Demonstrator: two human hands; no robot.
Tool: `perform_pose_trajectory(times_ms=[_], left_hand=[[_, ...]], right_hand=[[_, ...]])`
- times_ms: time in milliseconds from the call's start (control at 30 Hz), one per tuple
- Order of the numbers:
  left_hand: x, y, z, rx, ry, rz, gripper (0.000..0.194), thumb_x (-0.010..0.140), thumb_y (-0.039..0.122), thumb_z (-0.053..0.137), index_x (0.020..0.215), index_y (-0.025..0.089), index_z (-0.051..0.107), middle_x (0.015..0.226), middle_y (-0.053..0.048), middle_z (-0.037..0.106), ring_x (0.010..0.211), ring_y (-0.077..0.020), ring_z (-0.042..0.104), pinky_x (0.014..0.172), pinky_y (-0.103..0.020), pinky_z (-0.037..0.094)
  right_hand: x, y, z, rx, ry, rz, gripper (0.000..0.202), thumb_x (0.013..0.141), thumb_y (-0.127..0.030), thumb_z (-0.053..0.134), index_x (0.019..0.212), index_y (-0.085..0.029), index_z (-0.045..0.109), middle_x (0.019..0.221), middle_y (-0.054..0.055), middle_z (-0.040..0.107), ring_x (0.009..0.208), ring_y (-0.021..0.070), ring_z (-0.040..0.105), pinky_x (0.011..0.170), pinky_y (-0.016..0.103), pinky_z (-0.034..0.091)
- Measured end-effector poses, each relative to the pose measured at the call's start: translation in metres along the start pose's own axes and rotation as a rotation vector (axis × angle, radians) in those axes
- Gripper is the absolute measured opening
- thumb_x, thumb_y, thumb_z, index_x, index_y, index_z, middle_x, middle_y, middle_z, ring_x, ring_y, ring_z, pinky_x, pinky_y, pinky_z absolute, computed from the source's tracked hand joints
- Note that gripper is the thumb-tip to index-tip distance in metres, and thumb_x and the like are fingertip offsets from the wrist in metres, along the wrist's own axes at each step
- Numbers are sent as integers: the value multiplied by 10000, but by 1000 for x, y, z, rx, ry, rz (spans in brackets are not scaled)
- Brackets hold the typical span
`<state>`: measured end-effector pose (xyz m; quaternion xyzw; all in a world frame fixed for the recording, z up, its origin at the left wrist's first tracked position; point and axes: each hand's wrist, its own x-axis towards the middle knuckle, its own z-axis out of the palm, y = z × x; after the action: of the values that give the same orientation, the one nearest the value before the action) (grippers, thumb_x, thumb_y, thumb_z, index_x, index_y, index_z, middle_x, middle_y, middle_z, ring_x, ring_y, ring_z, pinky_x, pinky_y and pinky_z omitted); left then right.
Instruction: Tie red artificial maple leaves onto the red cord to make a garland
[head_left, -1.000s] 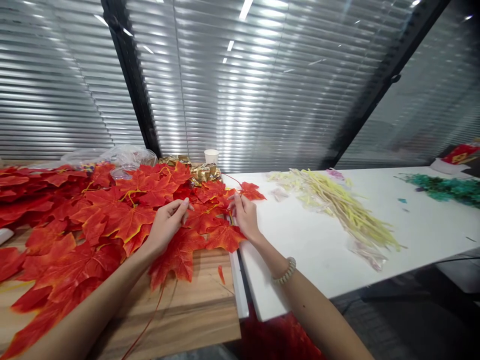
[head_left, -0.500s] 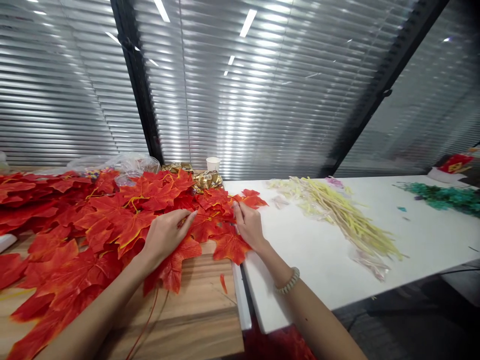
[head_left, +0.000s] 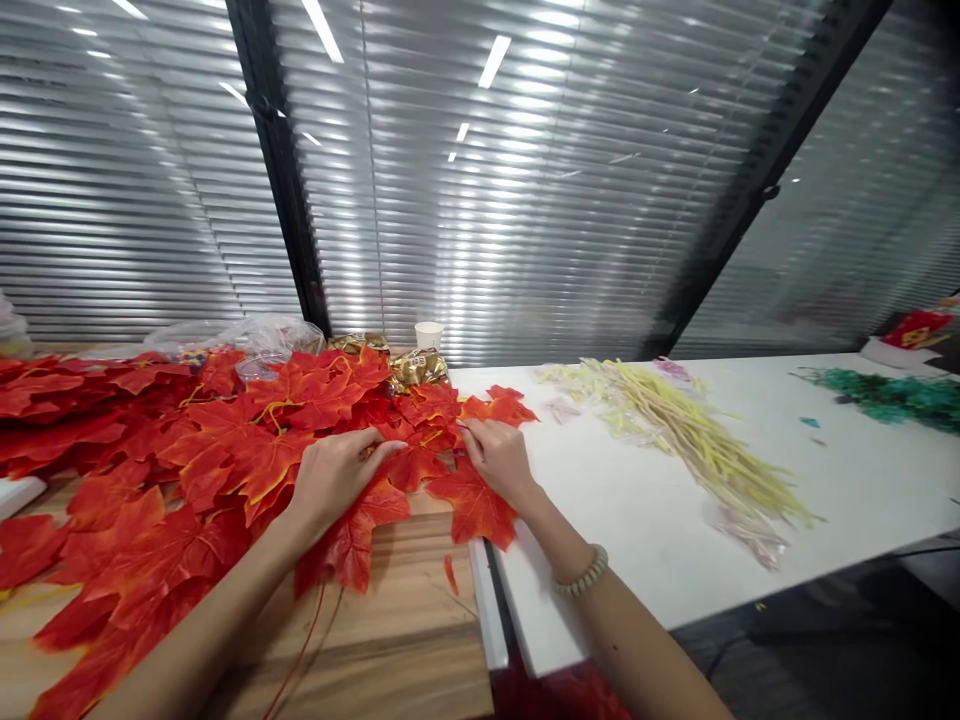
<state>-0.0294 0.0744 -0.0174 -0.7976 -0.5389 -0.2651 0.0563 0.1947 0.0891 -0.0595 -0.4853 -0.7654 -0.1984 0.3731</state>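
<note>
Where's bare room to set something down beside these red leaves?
The white table is bare between your beaded bracelet and the yellow strands. The wooden tabletop has a front patch right of the red stem. Its back and left are crowded with red maple leaves.

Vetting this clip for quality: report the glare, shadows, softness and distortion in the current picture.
In the head view, bright reflections streak the blinds, a thin shadow runs beside the red stem, the left hand and right hand look fairly sharp, the teal foliage looks softer, and the steeply slanting dark posts suggest wide-angle distortion.
</note>
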Motion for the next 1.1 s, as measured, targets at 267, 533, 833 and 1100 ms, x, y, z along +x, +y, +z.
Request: perform_pose_trajectory(times_ms=[267, 533, 833, 1100], left_hand=[[2, 0, -1, -166, -65, -13, 467, 798, 548, 423, 582, 168, 587, 510, -1, 551, 471, -104, 450, 497, -207, 248], [2, 1, 2, -281, -182, 35, 449, 777, 536, 450, 553, 161, 556, 475, 18, 481, 451, -102, 410, 468, -199, 250], [7, -6, -10, -397, -146, -3, 371, 788, 506, 465, 814, 179, 640, 573, 12, 574, 502, -117, 476, 497, -205, 312], [-5, 10, 10, -116, -152, 89, 264, 877, 393, 372, 850, 199, 549, 667, -12, 647, 586, -165, 594, 512, -224, 311]], right_hand=[[3, 19, -4, -159, 180, 65, 287, 892, -232, 380, 759, -152, 622, 539, 24, 557, 503, 131, 467, 533, 259, 281], [1, 42, -4, -281, 331, 350, 364, 906, -290, 317, 770, -157, 627, 496, 31, 527, 456, 149, 450, 490, 268, 259], [6, 46, -16, -211, 352, 517, 371, 904, -300, 320, 695, -156, 590, 526, 34, 507, 506, 163, 449, 526, 275, 296], [7, -18, -15, 221, 193, 146, 223, 877, -201, 379, 839, -173, 597, 784, 58, 607, 772, 194, 489, 719, 333, 403]])
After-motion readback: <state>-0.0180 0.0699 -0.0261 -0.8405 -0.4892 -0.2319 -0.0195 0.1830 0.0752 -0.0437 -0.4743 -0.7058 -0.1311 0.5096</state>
